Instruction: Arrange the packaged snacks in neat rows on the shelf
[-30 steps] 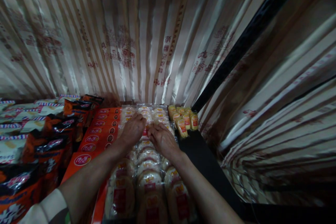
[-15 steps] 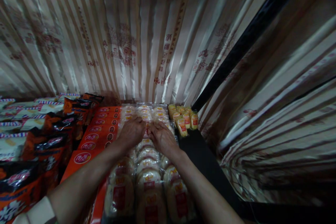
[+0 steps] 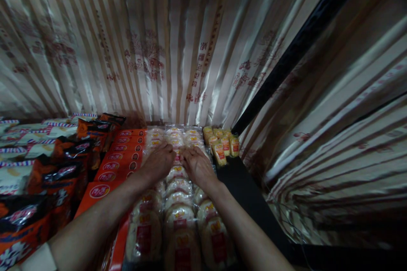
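Observation:
Three rows of clear-wrapped round breads [image 3: 178, 216] with red and yellow labels run away from me down the middle of a dim shelf. My left hand [image 3: 158, 161] and my right hand [image 3: 197, 164] lie side by side on the packs near the far end of the middle row. Both have their fingers curled down onto a wrapped bread [image 3: 177, 159] between them. What the fingertips pinch is hidden under the hands. Both forearms stretch over the nearer packs.
Orange-red boxes [image 3: 112, 165] line the left of the breads, then orange-and-black bags [image 3: 57, 178] and white packs [image 3: 19, 148] further left. Small yellow packs [image 3: 222, 146] stand at the far right. A striped printed curtain [image 3: 159, 51] hangs behind; a black post [image 3: 295, 46] slants on the right.
Both hands have stayed on the same packs, shifting only slightly; the left hand drew a little toward me and my left sleeve slid lower out of view.

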Available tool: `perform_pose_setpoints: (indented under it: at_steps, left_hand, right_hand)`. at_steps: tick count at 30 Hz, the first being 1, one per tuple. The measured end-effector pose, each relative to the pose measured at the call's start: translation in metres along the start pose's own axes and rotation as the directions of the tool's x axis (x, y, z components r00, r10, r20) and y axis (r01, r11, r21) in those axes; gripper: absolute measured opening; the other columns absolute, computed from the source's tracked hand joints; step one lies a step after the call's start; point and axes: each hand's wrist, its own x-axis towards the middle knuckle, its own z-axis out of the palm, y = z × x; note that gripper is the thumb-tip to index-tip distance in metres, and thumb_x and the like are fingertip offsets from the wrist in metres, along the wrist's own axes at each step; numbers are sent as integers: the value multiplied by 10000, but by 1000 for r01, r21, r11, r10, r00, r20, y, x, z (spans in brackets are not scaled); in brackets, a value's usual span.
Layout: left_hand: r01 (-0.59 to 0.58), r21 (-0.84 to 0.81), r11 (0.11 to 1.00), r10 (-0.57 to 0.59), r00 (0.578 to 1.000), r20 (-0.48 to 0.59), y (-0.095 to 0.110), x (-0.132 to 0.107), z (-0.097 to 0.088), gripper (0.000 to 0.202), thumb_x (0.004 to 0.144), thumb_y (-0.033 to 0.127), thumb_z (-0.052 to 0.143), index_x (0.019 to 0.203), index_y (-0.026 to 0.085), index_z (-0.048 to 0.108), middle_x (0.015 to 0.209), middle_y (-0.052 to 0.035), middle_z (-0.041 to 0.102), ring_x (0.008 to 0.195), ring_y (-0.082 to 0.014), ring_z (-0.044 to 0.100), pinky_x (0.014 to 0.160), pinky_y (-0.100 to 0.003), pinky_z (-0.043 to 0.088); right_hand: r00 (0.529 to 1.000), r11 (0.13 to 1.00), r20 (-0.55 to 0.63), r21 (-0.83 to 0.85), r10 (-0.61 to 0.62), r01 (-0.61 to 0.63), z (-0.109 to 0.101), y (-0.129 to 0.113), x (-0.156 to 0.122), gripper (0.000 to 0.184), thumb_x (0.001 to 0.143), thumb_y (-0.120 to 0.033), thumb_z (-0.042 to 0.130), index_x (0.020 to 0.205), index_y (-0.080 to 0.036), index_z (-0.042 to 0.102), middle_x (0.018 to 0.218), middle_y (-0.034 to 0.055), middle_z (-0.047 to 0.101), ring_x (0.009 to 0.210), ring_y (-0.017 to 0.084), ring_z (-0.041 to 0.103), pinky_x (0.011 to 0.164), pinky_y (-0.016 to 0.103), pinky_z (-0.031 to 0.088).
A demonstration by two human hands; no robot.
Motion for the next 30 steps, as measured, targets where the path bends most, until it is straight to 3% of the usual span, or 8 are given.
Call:
perform_pose_setpoints:
  at_steps: [9,30]
  left_hand:
    - [86,-3,996,-86,996,-13,1,3,-2,148,842,98,482,831,119,628,881,-91,614,903,-204,529,902,-336,403]
    - [122,30,992,-118,986,-116,-1,3,0,158,887,191,486,844,140,629,878,-86,614,920,-223,530,849,-350,436]
  right_hand:
    - [996,993,10,74,86,-87,-9,3,2,49,856,-165,564,867,-182,608,857,38,665,847,175,572,863,298,391]
    - [987,989,-73,25,144,-143,2,9,2,118,854,-165,542,845,-210,651,839,38,674,821,183,569,861,306,394]
